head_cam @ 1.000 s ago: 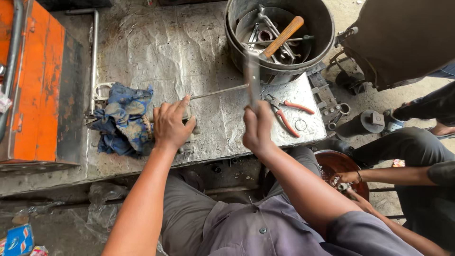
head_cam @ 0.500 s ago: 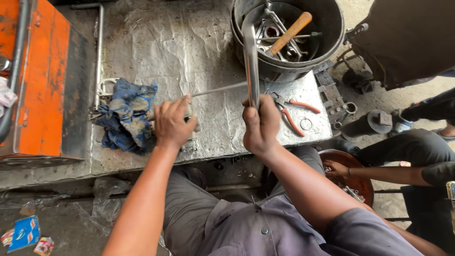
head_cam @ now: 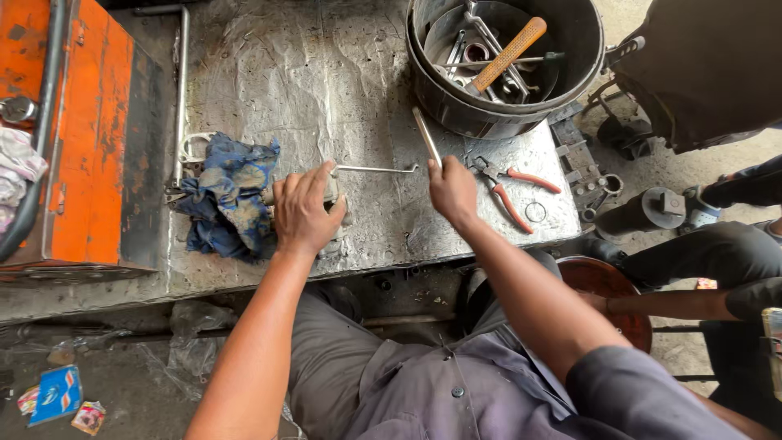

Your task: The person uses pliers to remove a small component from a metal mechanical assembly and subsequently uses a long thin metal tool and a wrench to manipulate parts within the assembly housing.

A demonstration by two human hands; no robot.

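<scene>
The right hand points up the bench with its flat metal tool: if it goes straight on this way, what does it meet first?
Probably the dark round tub of tools, just beyond the flat metal tool in the right hand; height is unclear.

Rag (head_cam: 224, 195) left of left hand (head_cam: 303, 210), pliers (head_cam: 513, 187) right of right hand (head_cam: 452, 187), bucket (head_cam: 505, 106) behind
</scene>
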